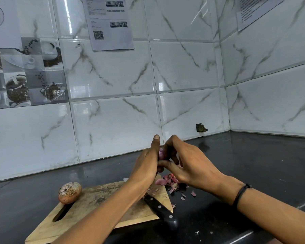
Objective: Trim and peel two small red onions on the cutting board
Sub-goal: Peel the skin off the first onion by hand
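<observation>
- Gripping onion (161,154) in left hand (146,166): fingers curled round it, thumb straight up beside it.
- Pinching the same onion from the opposite side with right hand (185,166): forefinger hooked over the top, thumb pressed in below, remaining fingers loosely bent.
- Held in the air between both hands, above the far right corner of the board (99,199) and clear of it.
- Showing only a purple sliver between the fingers; cannot tell how much skin is left on.
- Resting on the board's far left corner, just beyond the handle slot: second onion (70,192), dry brown skin on, root tuft turned toward the camera, well apart from both hands.
- Lying across the board's near right corner: knife (161,211), black riveted handle, butt overhanging onto the counter (253,164); blade mostly hidden under the left forearm.
- Piled on the counter, touching the board's right edge, directly below the right hand: peels (169,182), pink and purple.
- Scattered nearer the camera: a few loose scraps, some on the board beside the knife, some on the dark counter.
- Worn on the right wrist: black band (241,192).
- Backed by white marbled tiles (183,67); taped to them, a printed sheet (111,23) with a QR code.
</observation>
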A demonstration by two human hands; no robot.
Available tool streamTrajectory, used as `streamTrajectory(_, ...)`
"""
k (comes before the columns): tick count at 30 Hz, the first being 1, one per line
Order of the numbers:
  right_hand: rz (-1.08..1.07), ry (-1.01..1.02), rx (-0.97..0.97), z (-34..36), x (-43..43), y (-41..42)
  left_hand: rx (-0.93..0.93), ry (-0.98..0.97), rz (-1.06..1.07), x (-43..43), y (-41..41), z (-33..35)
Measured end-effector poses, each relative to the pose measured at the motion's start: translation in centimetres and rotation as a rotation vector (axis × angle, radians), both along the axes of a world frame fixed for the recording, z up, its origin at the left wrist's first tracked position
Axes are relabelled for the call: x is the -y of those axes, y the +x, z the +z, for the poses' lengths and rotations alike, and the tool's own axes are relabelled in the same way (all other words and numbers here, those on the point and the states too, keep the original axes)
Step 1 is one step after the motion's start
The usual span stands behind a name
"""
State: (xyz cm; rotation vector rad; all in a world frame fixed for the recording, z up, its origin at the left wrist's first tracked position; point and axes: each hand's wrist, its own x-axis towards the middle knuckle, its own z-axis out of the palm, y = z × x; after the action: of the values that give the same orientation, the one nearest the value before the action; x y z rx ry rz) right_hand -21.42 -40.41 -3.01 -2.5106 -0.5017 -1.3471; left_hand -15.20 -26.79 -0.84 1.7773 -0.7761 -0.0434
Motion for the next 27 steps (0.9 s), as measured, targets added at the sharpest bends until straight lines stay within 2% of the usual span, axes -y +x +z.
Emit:
streamTrajectory(7,-0.004,0.137,0.054,0.3,0.2,-0.4,-0.149,-0.068,-0.065,-0.2,0.3,0.3)
streamTrajectory(11,0.014,0.167,0.024,0.5,0.1,-0.7,-0.144,-0.097,-0.136,-0.6,0.4,0.4)
streamTrajectory(19,0.038,0.095,0.037,0.9,0.1,-1.0,-0.078,0.006,-0.127,-1.0,-0.1,0.6)
streamTrajectory(24,0.036,0.065,-0.005,1.0,0.2,-1.1,-0.185,0.000,-0.191,-1.2,-0.7,0.8)
streamTrajectory(27,0.005,0.060,-0.012,0.8,0.0,-1.1,-0.175,0.002,-0.187,-0.9,0.0,0.4)
